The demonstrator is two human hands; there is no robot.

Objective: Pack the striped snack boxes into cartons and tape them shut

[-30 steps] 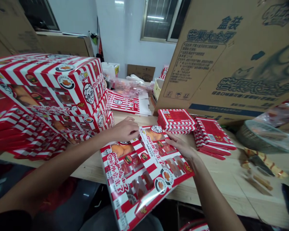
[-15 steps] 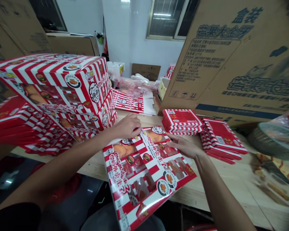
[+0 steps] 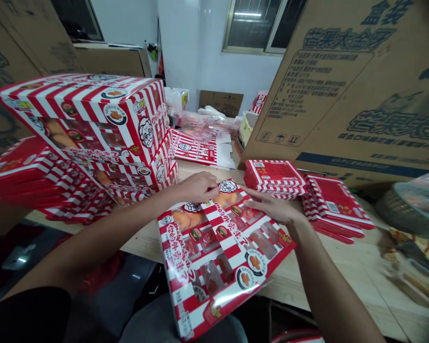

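Left hand (image 3: 197, 187) curled, right hand (image 3: 273, 208) flat.

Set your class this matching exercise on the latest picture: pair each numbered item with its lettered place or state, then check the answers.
Column 1
1. Left hand
2. Right hand
3. Stack of red-topped boxes
4. Brown cardboard carton

Column 2
A. Upright at the far right, printed in blue
B. Lying across the right side of the striped food box
C. On the wooden bench, just beyond the striped food box
D. Fingertips beside the cartoon face

Pairs: 1-D, 2-B, 3-C, 4-A
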